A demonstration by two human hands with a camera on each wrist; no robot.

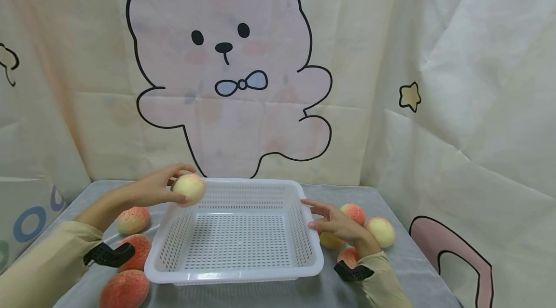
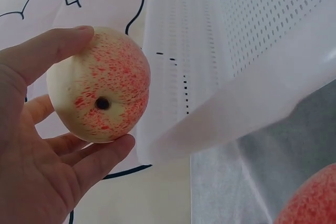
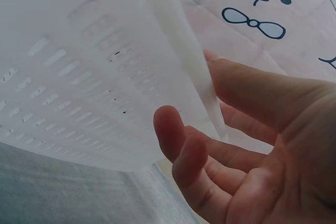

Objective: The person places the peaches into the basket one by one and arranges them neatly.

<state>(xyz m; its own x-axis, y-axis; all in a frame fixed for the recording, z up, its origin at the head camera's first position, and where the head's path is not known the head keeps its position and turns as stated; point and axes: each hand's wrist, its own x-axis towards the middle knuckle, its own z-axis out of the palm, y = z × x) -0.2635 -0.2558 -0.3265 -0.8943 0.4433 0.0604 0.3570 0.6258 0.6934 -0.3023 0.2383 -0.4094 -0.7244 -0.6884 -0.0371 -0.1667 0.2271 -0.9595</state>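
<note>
My left hand (image 1: 149,187) grips a pale yellow peach (image 1: 189,188) between thumb and fingers, over the far left corner of a white plastic basket (image 1: 234,276). In the left wrist view this peach (image 2: 113,87) shows red speckles and a dark hole at one end. At the basket's right side, my right hand (image 1: 336,223) holds the rim. The right wrist view has that hand's fingers (image 3: 189,163) curled at the basket's outer wall (image 3: 94,77), just below the rim. Inside, the basket's perforated floor shows with nothing lying on it.
On the grey-covered table (image 1: 234,297), red-flushed peaches line the basket's left side: a far one (image 1: 133,220), a middle one (image 1: 138,251) and a near one (image 1: 124,289). Several more, including a yellow peach (image 1: 381,231), lie around my right hand. A printed curtain (image 1: 347,57) hangs behind.
</note>
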